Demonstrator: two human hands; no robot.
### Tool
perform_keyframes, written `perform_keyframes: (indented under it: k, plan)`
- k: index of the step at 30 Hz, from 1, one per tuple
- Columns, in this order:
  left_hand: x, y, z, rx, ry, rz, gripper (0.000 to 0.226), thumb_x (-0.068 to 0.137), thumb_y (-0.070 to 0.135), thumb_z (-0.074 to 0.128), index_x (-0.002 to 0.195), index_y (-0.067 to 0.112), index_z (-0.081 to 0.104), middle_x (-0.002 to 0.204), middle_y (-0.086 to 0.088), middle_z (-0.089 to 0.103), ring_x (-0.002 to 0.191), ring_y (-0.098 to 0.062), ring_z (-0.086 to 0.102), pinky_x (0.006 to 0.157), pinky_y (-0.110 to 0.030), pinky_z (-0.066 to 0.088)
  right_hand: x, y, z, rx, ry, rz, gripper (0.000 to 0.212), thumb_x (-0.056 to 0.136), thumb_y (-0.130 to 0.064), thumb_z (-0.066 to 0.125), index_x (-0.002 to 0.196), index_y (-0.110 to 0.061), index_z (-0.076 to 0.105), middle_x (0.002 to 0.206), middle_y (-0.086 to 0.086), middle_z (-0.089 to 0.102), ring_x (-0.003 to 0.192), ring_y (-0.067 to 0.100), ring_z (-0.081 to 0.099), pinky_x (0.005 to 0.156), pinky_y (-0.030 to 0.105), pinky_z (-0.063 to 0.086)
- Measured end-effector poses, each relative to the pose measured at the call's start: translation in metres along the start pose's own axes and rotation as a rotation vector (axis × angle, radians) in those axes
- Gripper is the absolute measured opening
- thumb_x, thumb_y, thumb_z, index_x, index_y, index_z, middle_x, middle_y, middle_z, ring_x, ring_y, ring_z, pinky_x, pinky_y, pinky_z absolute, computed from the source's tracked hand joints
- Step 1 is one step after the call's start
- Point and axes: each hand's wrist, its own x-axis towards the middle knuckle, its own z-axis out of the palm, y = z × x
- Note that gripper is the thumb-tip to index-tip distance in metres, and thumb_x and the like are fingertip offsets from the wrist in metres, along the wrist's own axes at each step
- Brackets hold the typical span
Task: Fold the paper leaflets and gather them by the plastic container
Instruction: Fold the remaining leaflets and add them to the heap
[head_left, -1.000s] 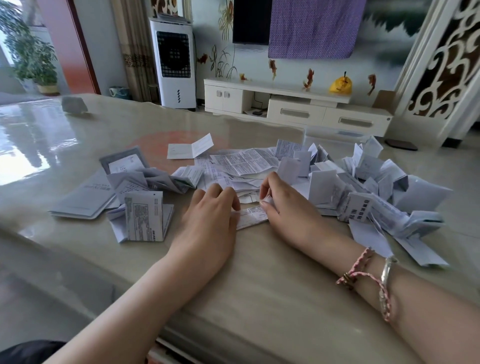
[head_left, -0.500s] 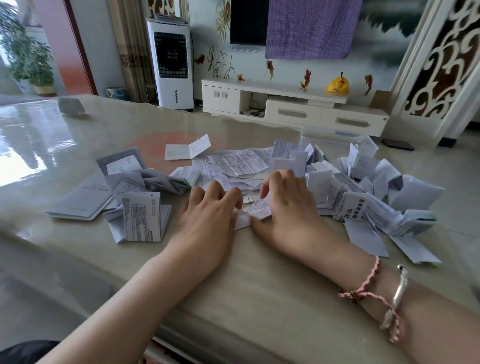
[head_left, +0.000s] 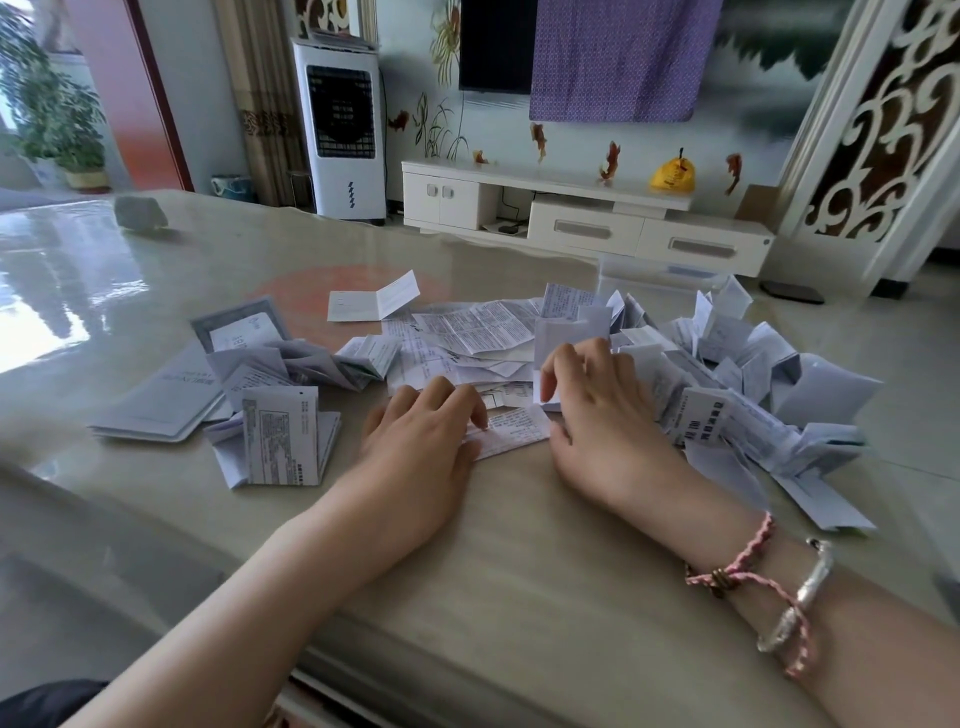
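room: living room is being viewed from a glossy beige stone-look table (head_left: 519, 561); white TV cabinet (head_left: 582, 218), white tower air cooler (head_left: 340, 130), purple cloth (head_left: 621, 57) draped over a dark screen, potted plant (head_left: 57, 119) far left.

leaflet in work: small white printed paper leaflet (head_left: 511, 430) is lying flat on the table between both hands, at the near edge of the paper spread.

left hand (head_left: 421, 441): is being held palm down, fingers bent, fingertips pressing onto the leaflet's left end.

right hand (head_left: 597, 410): fingers are curled, thumb and forefinger pinching the leaflet's upper right edge; pink braided cord and silver bangle (head_left: 795, 597) are being worn on that wrist.

unfolded stock: loose flat printed sheets (head_left: 478, 332) are lying just behind the hands, overlapping.

folded pile: heap of folded white leaflets (head_left: 753, 384) is sitting right of the right hand, touching it.

plastic container: clear rectangular plastic box (head_left: 660, 273) is standing at the far table edge, just behind the folded heap; contents cannot be told.

left cluster: grey booklets and crumpled folded papers (head_left: 244, 384) are lying left of the left hand, apart from it.

stray: one half-open white card (head_left: 374, 301) is standing alone beyond the sheets.
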Motion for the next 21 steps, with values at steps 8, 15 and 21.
perform_keyframes:
  k: [8,15,21]
  plan:
    - [-0.015,-0.010,-0.007,-0.045,-0.055,0.112,0.052,0.083,0.003,0.045,0.125,0.034,0.043,0.125,0.016,0.035,0.117,-0.010,0.026,0.103,-0.031,0.028,-0.001,0.005,-0.013,0.176,-0.197,-0.312,0.029,0.093,-0.023,0.056,0.122,-0.025,0.052,0.122,-0.011,0.059,0.113,0.007,0.050,0.096,0.023,0.033]
    - [-0.009,-0.010,-0.007,-0.118,0.022,0.063,0.019,0.090,0.040,0.050,0.107,0.036,0.057,0.106,0.018,0.044,0.100,-0.012,0.039,0.093,-0.034,0.033,0.006,0.004,-0.015,0.024,-0.213,-0.426,0.035,0.087,-0.008,0.051,0.117,-0.024,0.058,0.116,-0.007,0.064,0.108,0.016,0.056,0.094,0.034,0.041]
    - [-0.006,-0.006,-0.010,-0.148,0.054,0.030,0.031,0.085,0.013,0.050,0.101,0.038,0.061,0.104,0.017,0.048,0.093,-0.010,0.034,0.088,-0.028,0.028,-0.001,0.002,-0.024,0.015,-0.108,-0.438,0.028,0.082,-0.009,0.058,0.102,-0.028,0.066,0.097,-0.016,0.064,0.091,0.000,0.049,0.088,0.028,0.037]
